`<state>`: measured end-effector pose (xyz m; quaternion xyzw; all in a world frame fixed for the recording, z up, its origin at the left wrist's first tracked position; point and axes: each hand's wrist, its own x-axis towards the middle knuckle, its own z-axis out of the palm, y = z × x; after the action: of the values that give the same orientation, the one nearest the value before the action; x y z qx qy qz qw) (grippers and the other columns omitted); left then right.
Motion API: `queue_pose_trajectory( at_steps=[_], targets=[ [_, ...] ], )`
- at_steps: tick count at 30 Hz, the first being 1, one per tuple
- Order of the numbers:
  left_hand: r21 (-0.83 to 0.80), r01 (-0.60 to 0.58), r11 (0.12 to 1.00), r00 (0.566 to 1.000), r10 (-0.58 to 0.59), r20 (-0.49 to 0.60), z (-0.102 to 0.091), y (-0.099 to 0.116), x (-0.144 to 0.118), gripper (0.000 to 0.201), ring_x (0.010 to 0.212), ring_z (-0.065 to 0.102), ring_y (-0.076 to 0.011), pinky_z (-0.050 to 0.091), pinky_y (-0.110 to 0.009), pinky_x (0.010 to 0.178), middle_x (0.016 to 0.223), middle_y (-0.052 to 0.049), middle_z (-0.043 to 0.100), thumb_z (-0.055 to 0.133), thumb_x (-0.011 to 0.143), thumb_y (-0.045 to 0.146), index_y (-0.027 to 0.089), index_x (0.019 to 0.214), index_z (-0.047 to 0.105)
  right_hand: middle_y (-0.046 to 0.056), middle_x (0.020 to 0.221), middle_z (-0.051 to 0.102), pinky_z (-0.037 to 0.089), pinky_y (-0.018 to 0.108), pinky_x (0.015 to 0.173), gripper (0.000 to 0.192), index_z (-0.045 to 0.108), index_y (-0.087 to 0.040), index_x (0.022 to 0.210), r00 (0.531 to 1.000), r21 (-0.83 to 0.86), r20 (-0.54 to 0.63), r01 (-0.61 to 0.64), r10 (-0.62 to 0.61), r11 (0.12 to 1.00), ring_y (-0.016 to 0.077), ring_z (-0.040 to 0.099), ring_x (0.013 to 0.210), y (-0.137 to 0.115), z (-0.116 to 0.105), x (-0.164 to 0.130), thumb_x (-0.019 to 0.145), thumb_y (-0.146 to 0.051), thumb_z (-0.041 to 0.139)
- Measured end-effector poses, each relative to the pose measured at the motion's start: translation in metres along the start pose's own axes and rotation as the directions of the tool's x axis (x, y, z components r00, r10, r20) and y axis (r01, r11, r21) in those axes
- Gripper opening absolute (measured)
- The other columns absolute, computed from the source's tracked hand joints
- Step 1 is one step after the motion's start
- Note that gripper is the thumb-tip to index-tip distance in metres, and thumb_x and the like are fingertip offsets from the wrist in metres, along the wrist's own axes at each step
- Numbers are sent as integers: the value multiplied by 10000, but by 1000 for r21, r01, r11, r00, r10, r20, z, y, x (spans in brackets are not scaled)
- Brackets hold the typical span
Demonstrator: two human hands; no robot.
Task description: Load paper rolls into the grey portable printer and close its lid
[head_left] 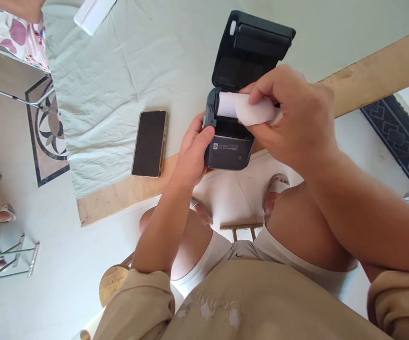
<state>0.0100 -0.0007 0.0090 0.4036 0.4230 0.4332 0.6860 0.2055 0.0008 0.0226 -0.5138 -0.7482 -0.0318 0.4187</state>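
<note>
A small black portable label printer [228, 153] is held at the table's front edge, its lid [252, 54] swung up and back. My left hand [194, 153] grips the printer's left side, thumb on top. My right hand [293, 118] pinches a white paper roll [227, 105] at the printer's open bay. Its left end lies in the bay, and a loose flap of paper curls over the front. My right fingers cover the roll's right end. Left of the printer, a phone [149, 143] with a dark screen lies on the cloth.
A pale green cloth [105, 94] covers the wooden-edged table [119, 196]. A white folded item [94, 14] lies at the far left, near another person's arm [23, 7]. Beside my left elbow is a round wooden stool [112, 284]. Metal stool legs [13, 259] stand on the left floor.
</note>
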Motion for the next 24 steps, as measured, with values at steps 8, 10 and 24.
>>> queue_pose_trajectory(
  at_steps=[8, 10, 24],
  targets=[
    [-54, -36, 998, 999, 37, 20, -6, -8, 4, 326, 626, 601, -96, 511, -168, 465, 858, 17, 593, 751, 928, 514, 282, 1141, 666, -46, 1070, 810, 542, 322, 654, 205, 589, -264, 986, 997, 37, -70, 32, -29, 999, 164, 751, 781, 3, 7, -3, 849, -159, 700],
    [-48, -26, 998, 1000, 27, 16, -8, -9, 3, 327, 606, 593, -88, 501, -162, 452, 840, 23, 577, 748, 932, 504, 293, 1168, 669, -38, 1056, 811, 524, 306, 606, 208, 594, -261, 1003, 993, 32, -96, 78, -75, 996, 161, 749, 782, 4, 10, -5, 854, -146, 685],
    [442, -298, 846, 927, 367, -78, -11, -13, 12, 429, 1187, 700, -261, 595, -407, 1086, 1178, -55, 737, 694, 942, 609, 266, 1200, 692, -2, 1106, 696, 628, 343, 855, 411, 572, -293, 1132, 1000, 615, 30, -10, -10, 788, 191, 720, 1070, 7, 1, -12, 793, -112, 717]
  ],
)
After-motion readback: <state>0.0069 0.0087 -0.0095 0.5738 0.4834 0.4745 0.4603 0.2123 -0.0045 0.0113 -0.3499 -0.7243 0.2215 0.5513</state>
